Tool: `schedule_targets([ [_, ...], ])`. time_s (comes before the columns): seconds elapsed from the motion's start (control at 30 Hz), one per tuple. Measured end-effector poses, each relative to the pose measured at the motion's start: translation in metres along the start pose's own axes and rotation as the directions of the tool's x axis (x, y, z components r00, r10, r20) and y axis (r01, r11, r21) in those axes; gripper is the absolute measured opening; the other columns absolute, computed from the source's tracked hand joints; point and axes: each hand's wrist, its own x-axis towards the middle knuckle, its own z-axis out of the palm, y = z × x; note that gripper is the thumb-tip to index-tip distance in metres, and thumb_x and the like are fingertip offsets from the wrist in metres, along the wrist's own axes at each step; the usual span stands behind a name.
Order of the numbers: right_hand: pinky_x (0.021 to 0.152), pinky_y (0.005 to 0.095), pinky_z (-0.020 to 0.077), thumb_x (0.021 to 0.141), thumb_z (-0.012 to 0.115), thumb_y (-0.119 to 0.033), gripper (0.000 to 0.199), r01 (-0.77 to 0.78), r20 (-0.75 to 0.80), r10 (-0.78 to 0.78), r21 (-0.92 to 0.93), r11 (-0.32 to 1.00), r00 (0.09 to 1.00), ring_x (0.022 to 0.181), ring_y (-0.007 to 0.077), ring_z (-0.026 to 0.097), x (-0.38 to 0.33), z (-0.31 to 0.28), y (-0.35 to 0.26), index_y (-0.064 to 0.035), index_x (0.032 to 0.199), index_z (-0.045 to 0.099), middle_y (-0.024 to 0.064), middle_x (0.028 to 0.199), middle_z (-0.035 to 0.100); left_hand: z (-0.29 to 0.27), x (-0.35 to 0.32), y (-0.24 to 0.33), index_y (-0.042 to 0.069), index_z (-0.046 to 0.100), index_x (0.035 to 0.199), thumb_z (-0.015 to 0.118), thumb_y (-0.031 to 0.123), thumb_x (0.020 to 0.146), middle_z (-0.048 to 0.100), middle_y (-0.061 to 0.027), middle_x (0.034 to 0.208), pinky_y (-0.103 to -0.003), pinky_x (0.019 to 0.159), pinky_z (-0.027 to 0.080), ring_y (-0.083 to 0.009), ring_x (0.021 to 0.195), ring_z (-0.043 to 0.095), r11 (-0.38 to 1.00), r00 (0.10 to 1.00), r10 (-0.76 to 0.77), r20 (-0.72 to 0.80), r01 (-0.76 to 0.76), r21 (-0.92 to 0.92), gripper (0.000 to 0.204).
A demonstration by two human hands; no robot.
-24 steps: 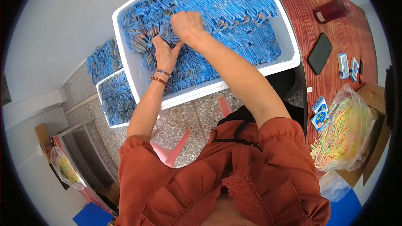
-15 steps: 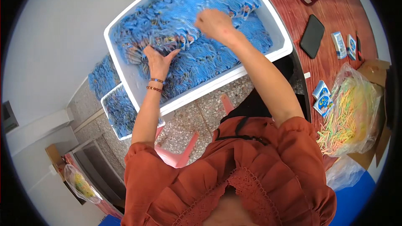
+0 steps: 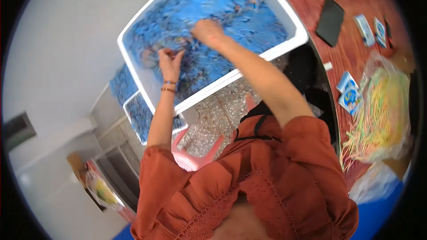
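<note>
A large white foam box [image 3: 247,68] holds a thick layer of small blue-and-white printed packets [image 3: 231,0], heaped close together and blurred here. Over its left part is my left hand [image 3: 169,66], with two beaded bracelets at the wrist. Its fingers are bent with the thumb standing apart, and nothing shows between them. To the right and a little farther off, my right hand [image 3: 208,32] is closed low over the packets. Its fingertips are hidden, so what it grips cannot be made out.
A smaller white box [image 3: 141,115] of similar packets stands left below. On the red wooden table [image 3: 307,0] at right lie a black phone [image 3: 330,21], several small packets [image 3: 350,93] and a clear bag of coloured paper strips [image 3: 382,111]. A pink stool [image 3: 195,162] is below.
My right hand has moved left and slightly nearer, toward the left hand. The fingers of my left hand have curled in from a wider spread. The whole view has shifted slightly.
</note>
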Motion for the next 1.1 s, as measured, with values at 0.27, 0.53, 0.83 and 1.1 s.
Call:
schedule_targets([
  [0.27, 0.064, 0.0277, 0.0496, 0.092, 0.057, -0.027, 0.029, 0.044, 0.151, -0.121, 0.438, 0.898, 0.981, 0.081, 0.0153, 0.066, -0.099, -0.11, 0.025, 0.0013, 0.099, 0.063, 0.0065, 0.091, 0.066, -0.035, -0.012, 0.015, -0.002, 0.048, 0.1, 0.088, 0.026, 0.065, 0.052, -0.0123, 0.09, -0.033, 0.063, 0.049, -0.0203, 0.068, 0.058, 0.99, 0.992, -0.06, 0.111, 0.045, 0.13, 0.06],
  [0.53, 0.069, 0.0248, 0.0513, 0.098, 0.05, -0.013, 0.024, 0.075, -0.312, 0.168, 0.638, 0.767, 0.935, 0.082, 0.0147, 0.067, -0.232, -0.18, 0.091, 0.0026, 0.112, 0.061, 0.0115, 0.103, 0.067, -0.015, -0.069, 0.187, 0.001, 0.061, 0.091, 0.066, 0.003, 0.083, 0.061, -0.0088, 0.075, -0.03, 0.061, 0.047, -0.0198, 0.066, 0.061, 0.891, 0.981, 0.162, -0.105, -0.192, -0.413, 0.009],
  [0.83, 0.055, 0.0199, 0.0444, 0.097, 0.051, -0.012, 0.023, 0.138, -0.676, 0.611, 0.709, 0.691, 0.413, 0.069, 0.0099, 0.062, -0.371, -0.179, 0.137, 0.0013, 0.115, 0.058, 0.0096, 0.095, 0.067, 0.113, -0.125, 0.324, 0.003, 0.063, 0.089, 0.066, 0.008, 0.083, 0.058, -0.0098, 0.081, -0.035, 0.071, 0.044, -0.0249, 0.077, 0.056, 0.724, 0.842, 0.408, 0.352, -0.064, -0.687, 0.008],
  [1.1, 0.052, 0.0176, 0.0402, 0.096, 0.053, -0.01, 0.021, 0.053, -0.662, 0.689, 0.731, 0.68, 0.296, 0.066, 0.0062, 0.06, -0.423, -0.164, 0.158, 0.0013, 0.112, 0.06, 0.0058, 0.09, 0.066, 0.164, -0.132, 0.388, 0.007, 0.064, 0.093, 0.068, 0.024, 0.082, 0.059, -0.0077, 0.087, -0.039, 0.077, 0.035, -0.026, 0.083, 0.053, 0.72, 0.635, 0.674, 0.378, -0.451, -0.527, 0.02],
])
